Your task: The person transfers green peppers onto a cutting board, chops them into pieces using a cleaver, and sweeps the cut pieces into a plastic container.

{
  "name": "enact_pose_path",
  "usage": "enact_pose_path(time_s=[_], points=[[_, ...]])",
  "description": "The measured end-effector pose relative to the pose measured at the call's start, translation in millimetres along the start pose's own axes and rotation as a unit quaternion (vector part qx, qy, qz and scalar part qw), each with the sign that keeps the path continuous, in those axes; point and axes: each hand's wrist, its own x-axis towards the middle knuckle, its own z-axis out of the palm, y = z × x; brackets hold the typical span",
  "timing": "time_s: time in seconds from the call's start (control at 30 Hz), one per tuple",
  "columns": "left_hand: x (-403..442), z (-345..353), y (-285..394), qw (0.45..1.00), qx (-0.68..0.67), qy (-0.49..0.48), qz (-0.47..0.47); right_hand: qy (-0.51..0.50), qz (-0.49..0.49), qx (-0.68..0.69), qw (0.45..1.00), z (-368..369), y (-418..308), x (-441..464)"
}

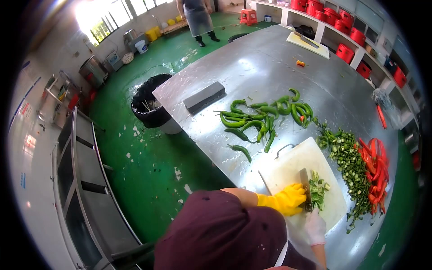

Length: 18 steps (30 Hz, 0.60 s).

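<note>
On a white cutting board (294,164), my left hand (289,200) in a yellow rubber glove rests with its fingers curled, right beside the blade of a cleaver (305,185). What those fingers press on, if anything, is hidden. My right hand (316,227), in a thin whitish glove, is closed round the cleaver's handle. Chopped green pepper (318,191) lies on the board to the right of the blade. Whole green chili peppers (247,122) are scattered beyond the board. To its right are a long heap of chopped green peppers (345,162) and a pile of red chili peppers (377,173).
A grey rectangular block (204,98) lies on the steel table (256,72). Farther off is another board (309,44) with a knife. A black-lined bin (150,108) stands by the table's left edge. Another person (198,18) in an apron stands in the background.
</note>
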Motion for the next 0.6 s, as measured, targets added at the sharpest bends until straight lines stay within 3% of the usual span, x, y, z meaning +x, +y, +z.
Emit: enact_pose_path(time_s=[0.23,0.33,0.43,0.6], points=[[-3.8,-8.2,11.8,0.999,-0.025,0.029,-0.014,0.019,0.001,-0.014,1.000,7.2,3.9,2.9],[-1.8,-6.1,10.9,1.000,0.015,0.007,0.018,0.008,-0.015,-0.009,1.000,4.0,5.2,2.8],[-3.7,7.1,8.1,0.994,0.086,0.055,0.049,0.007,-0.014,-0.004,1.000,0.6,1.3,0.7],[-5.5,15.6,-1.9,0.994,0.074,0.055,0.062,-0.032,0.035,0.008,0.999,-5.0,-2.4,1.5]])
